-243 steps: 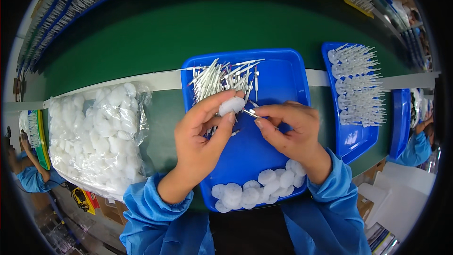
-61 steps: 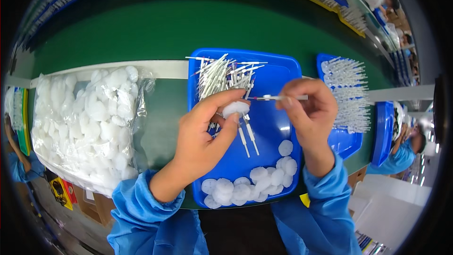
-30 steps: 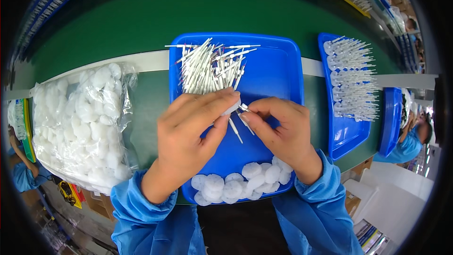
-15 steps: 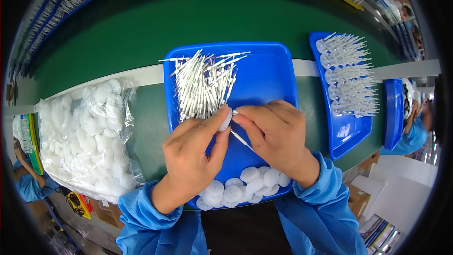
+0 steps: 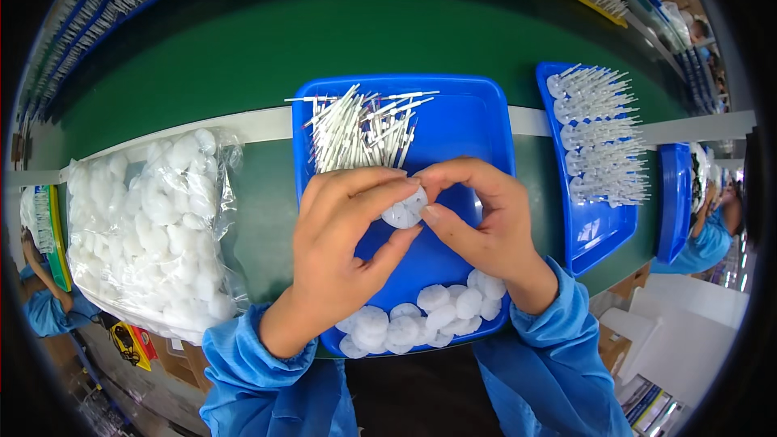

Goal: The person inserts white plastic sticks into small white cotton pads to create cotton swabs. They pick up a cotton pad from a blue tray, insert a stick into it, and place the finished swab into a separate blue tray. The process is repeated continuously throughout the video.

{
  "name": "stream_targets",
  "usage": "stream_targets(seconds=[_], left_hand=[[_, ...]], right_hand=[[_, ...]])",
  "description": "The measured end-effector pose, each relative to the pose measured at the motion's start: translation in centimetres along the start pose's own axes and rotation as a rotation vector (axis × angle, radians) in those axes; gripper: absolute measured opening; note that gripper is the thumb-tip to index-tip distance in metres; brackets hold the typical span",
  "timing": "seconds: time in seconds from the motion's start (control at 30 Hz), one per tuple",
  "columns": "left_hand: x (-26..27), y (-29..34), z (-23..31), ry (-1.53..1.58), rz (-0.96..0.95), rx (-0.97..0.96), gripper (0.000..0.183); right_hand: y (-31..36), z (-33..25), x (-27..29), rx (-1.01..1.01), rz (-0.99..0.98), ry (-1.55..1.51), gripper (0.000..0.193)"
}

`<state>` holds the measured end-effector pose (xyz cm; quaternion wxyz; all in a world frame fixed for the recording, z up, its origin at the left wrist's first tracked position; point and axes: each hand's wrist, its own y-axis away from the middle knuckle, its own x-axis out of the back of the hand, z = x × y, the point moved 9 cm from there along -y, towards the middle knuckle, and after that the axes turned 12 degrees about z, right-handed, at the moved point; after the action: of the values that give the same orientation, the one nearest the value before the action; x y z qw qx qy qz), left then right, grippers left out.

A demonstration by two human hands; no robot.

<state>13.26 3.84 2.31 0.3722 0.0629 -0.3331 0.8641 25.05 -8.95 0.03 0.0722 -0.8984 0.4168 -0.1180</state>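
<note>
Over the blue tray, a small round translucent white plastic disc is turned with its flat face toward me. My left hand pinches its left edge between fingers and thumb. The index finger and thumb of my right hand close on its right edge. No stick shows at the disc now; its back side is hidden. Beyond my hands, a heap of thin white sticks lies in the tray's far left part. Several similar white discs lie along the tray's near edge.
Left of the tray lies a clear bag full of white discs. To the right, a second blue tray holds rows of discs with sticks. More stick-filled trays stand far left. Other people's blue sleeves show at the sides.
The disc has turned from edge-on to face-on between my hands. The white stick that showed below it is now out of sight. My right fingers have shifted onto the disc's edge.
</note>
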Motion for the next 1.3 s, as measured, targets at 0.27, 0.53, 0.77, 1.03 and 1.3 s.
stream_targets(seconds=[0.27, 0.53, 0.77, 1.03, 1.3], left_hand=[[-0.3, 0.0, 0.4, 0.098, 0.0, -0.028, 0.054], [-0.4, 0.5, 1.1, -0.005, -0.024, -0.152, 0.053], [-0.1, 0.4, 0.8, 0.03, 0.062, -0.097, 0.049], [-0.5, 0.9, 1.2, 0.026, -0.03, -0.149, 0.056], [2.6, -0.1, -1.7, 0.304, 0.079, 0.069, 0.03]], right_hand=[[0.4, 1.3, 0.1, -0.107, -0.023, -0.214, 0.033], [0.6, 1.0, -0.4, -0.026, -0.037, -0.085, 0.033], [0.9, 1.0, -0.7, -0.14, -0.073, -0.273, 0.038], [0.9, 0.9, -0.5, -0.145, -0.061, -0.202, 0.03], [-0.2, -2.5, -0.8, 0.369, -0.108, 0.503, 0.012]])
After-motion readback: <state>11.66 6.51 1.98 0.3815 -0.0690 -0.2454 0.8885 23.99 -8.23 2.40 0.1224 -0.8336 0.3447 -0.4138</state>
